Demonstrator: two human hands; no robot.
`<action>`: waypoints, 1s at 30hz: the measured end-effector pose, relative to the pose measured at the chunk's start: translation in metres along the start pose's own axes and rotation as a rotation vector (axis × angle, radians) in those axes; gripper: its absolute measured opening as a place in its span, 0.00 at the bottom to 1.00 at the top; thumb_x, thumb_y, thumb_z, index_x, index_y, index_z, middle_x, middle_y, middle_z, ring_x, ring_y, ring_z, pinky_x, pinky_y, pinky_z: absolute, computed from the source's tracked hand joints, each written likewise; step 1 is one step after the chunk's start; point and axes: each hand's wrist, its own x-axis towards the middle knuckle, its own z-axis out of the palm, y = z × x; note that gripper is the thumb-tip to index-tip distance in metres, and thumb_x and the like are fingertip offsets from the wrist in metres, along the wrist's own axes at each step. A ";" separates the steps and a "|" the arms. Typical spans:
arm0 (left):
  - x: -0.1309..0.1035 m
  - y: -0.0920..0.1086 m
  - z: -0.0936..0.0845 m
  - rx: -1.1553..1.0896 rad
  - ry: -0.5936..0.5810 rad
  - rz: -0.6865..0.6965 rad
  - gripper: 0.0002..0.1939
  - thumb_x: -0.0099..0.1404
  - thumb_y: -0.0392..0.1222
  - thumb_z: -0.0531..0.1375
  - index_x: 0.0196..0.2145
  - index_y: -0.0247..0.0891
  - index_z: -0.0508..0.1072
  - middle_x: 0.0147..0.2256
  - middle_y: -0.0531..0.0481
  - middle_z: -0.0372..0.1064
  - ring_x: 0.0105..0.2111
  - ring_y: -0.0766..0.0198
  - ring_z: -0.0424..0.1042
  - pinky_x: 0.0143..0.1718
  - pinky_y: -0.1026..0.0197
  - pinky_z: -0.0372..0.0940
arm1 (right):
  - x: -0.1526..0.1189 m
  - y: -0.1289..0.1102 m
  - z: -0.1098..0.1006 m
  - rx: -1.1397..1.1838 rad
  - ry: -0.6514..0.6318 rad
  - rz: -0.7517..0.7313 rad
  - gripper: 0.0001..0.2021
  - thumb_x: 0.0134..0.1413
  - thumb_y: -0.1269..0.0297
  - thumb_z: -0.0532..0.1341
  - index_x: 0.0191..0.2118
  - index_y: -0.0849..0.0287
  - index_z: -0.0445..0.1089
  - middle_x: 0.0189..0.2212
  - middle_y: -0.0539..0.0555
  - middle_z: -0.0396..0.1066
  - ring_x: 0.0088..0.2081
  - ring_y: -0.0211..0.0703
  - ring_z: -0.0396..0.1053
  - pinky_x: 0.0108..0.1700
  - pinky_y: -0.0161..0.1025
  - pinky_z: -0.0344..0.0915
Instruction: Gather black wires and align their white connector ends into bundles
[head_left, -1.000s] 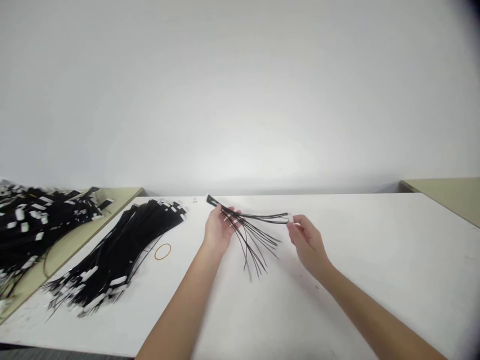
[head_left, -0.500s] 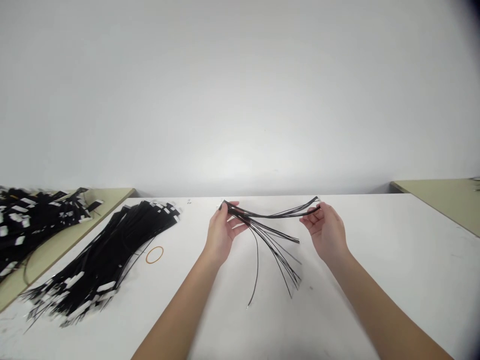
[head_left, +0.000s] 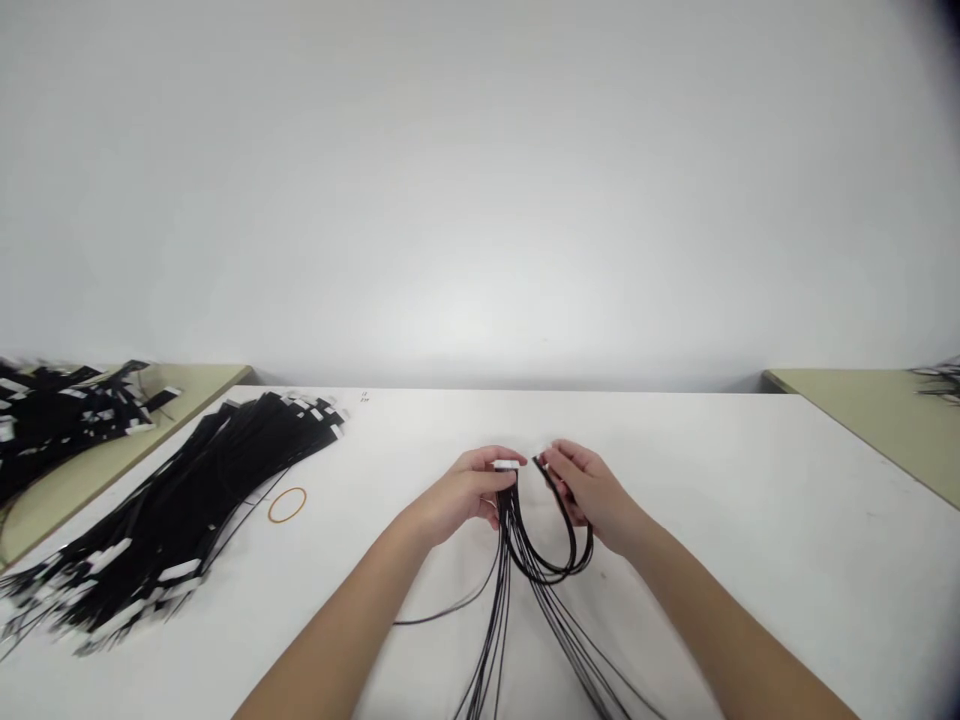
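At lower centre, one harness [head_left: 505,508] is held: one connector [head_left: 506,464] is pinched by the left hand [head_left: 466,490], one end [head_left: 537,461] by the right hand [head_left: 596,492]. Writing [head_left: 364,397] left of centre (tiny) cannot be read.

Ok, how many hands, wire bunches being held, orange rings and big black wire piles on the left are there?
Hands: 2 (left hand, right hand)
Held wire bunch: 1
Orange ring: 1
Big black wire piles: 2 (white-table pile, side-table pile)
Total: 6
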 end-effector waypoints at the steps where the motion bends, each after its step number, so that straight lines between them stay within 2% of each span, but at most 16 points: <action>1: 0.001 -0.001 0.000 0.010 -0.008 -0.010 0.15 0.57 0.44 0.60 0.43 0.40 0.68 0.27 0.52 0.60 0.24 0.68 0.63 0.24 0.64 0.61 | -0.001 0.001 0.003 -0.035 -0.026 0.015 0.17 0.51 0.50 0.59 0.30 0.59 0.60 0.17 0.42 0.54 0.13 0.25 0.45 0.12 0.25 0.41; 3: 0.002 -0.003 0.002 0.028 -0.016 -0.020 0.13 0.56 0.43 0.60 0.39 0.40 0.66 0.27 0.53 0.60 0.24 0.68 0.63 0.24 0.64 0.61 | -0.004 0.003 0.006 -0.090 -0.062 0.025 0.16 0.52 0.50 0.58 0.31 0.59 0.60 0.18 0.43 0.55 0.14 0.25 0.47 0.13 0.24 0.42; 6: 0.003 -0.003 0.004 0.055 -0.039 -0.019 0.10 0.59 0.47 0.57 0.34 0.37 0.64 0.25 0.54 0.56 0.22 0.71 0.58 0.21 0.68 0.54 | -0.005 0.005 0.007 -0.134 -0.098 0.017 0.15 0.55 0.50 0.56 0.33 0.59 0.60 0.18 0.43 0.59 0.14 0.25 0.48 0.15 0.25 0.42; 11: 0.002 -0.004 0.009 0.177 0.001 0.006 0.21 0.61 0.60 0.52 0.30 0.36 0.61 0.25 0.53 0.56 0.21 0.73 0.53 0.21 0.68 0.48 | -0.004 0.007 0.007 -0.210 -0.177 0.005 0.16 0.57 0.48 0.53 0.35 0.58 0.58 0.19 0.44 0.62 0.14 0.25 0.48 0.16 0.26 0.43; 16: 0.003 -0.003 0.011 0.237 0.020 0.030 0.23 0.60 0.61 0.53 0.28 0.35 0.60 0.24 0.54 0.54 0.21 0.74 0.50 0.21 0.68 0.44 | -0.004 0.006 0.004 -0.252 -0.222 0.020 0.18 0.58 0.47 0.52 0.36 0.60 0.60 0.20 0.46 0.61 0.15 0.26 0.48 0.17 0.27 0.44; 19: 0.004 -0.004 0.011 0.186 0.039 0.021 0.22 0.59 0.60 0.54 0.27 0.36 0.58 0.24 0.54 0.53 0.21 0.74 0.50 0.21 0.68 0.44 | -0.003 0.006 0.002 -0.276 -0.210 0.002 0.16 0.57 0.49 0.53 0.39 0.59 0.60 0.22 0.46 0.61 0.17 0.27 0.49 0.18 0.28 0.45; 21: 0.005 -0.004 0.010 0.116 0.050 0.004 0.22 0.59 0.60 0.55 0.27 0.36 0.57 0.23 0.55 0.52 0.20 0.74 0.50 0.21 0.68 0.45 | -0.003 0.006 0.002 -0.330 -0.123 -0.106 0.14 0.56 0.52 0.55 0.41 0.57 0.60 0.26 0.47 0.63 0.18 0.27 0.50 0.19 0.28 0.49; 24: 0.006 -0.005 0.009 0.023 0.054 -0.021 0.22 0.58 0.59 0.55 0.27 0.37 0.56 0.22 0.55 0.52 0.20 0.73 0.51 0.21 0.68 0.46 | -0.006 0.007 0.004 -0.538 0.043 -0.402 0.08 0.56 0.58 0.57 0.37 0.57 0.63 0.33 0.51 0.64 0.25 0.31 0.57 0.25 0.32 0.56; 27: 0.006 -0.006 0.009 -0.047 0.061 -0.039 0.21 0.58 0.58 0.56 0.27 0.37 0.56 0.22 0.55 0.52 0.20 0.73 0.53 0.22 0.67 0.48 | -0.011 0.008 0.007 -0.700 0.063 -0.622 0.05 0.54 0.62 0.58 0.33 0.57 0.66 0.34 0.53 0.64 0.35 0.39 0.63 0.35 0.37 0.61; 30: 0.005 -0.004 0.009 -0.078 0.074 -0.046 0.21 0.57 0.57 0.57 0.27 0.37 0.57 0.23 0.54 0.54 0.21 0.72 0.56 0.23 0.68 0.51 | -0.013 0.008 0.009 -0.703 0.057 -0.674 0.04 0.53 0.64 0.59 0.34 0.57 0.67 0.35 0.54 0.64 0.38 0.41 0.64 0.39 0.39 0.62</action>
